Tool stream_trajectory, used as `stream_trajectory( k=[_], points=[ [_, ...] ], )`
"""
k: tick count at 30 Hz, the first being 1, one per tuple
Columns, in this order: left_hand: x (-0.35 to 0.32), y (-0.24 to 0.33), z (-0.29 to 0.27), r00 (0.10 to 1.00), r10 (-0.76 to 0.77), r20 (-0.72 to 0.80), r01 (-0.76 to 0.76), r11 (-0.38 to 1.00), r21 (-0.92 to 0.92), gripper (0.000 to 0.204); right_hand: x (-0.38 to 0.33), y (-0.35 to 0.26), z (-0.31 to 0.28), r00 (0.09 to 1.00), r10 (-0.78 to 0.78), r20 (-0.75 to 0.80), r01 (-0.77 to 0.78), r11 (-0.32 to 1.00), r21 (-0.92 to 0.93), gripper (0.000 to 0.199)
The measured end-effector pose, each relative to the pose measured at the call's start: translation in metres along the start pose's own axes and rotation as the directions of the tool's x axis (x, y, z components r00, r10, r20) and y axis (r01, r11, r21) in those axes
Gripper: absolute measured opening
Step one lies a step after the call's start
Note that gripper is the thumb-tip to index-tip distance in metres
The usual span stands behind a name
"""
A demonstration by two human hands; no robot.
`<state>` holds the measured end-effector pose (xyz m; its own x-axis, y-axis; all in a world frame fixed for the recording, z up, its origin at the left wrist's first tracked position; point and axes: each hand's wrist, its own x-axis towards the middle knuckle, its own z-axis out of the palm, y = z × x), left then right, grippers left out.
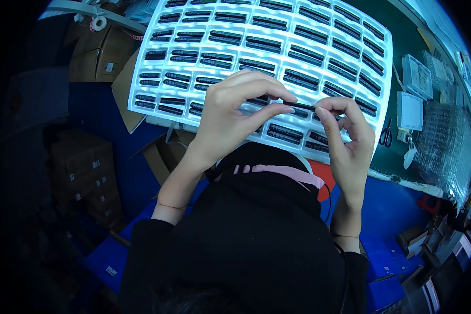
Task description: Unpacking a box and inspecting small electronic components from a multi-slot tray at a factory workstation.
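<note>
A thin black strip-shaped part [302, 106] is held level between both hands, just above the near edge of a white moulded tray [235, 31]. My left hand [234, 112] pinches its left end with thumb and fingers. My right hand [348, 137] grips its right end with curled fingers. The tray has many rows of pockets, each with a black oblong part [225, 37] lying in it. Both black sleeves come up from the lower edge.
Black-handled scissors [385, 136] and white flat boxes [409, 111] lie on the green bench to the right, beside clear plastic trays [445, 141]. Cardboard boxes [102, 52] stand at upper left and lower left. Blue bins [387, 220] sit below the bench.
</note>
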<state>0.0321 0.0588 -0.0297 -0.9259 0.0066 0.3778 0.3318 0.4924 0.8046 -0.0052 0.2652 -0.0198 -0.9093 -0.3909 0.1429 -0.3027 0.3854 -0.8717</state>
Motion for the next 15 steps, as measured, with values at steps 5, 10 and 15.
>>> stream_trajectory(
  k=[5,10,15],
  points=[
    [-0.002,0.016,-0.001,0.993,-0.119,0.0,0.117,0.974,-0.196,0.022,-0.006,-0.009,-0.009,0.997,0.081,0.016,-0.082,0.943,0.321,0.012],
    [-0.004,0.02,0.001,0.995,-0.096,-0.016,0.089,0.964,-0.249,0.024,-0.012,-0.013,-0.012,0.994,0.104,-0.04,-0.078,0.909,0.409,0.012],
    [-0.006,0.024,0.002,0.993,-0.114,-0.022,0.104,0.959,-0.265,0.024,-0.016,-0.012,-0.014,0.996,0.085,-0.041,-0.059,0.898,0.436,0.015]
  ],
)
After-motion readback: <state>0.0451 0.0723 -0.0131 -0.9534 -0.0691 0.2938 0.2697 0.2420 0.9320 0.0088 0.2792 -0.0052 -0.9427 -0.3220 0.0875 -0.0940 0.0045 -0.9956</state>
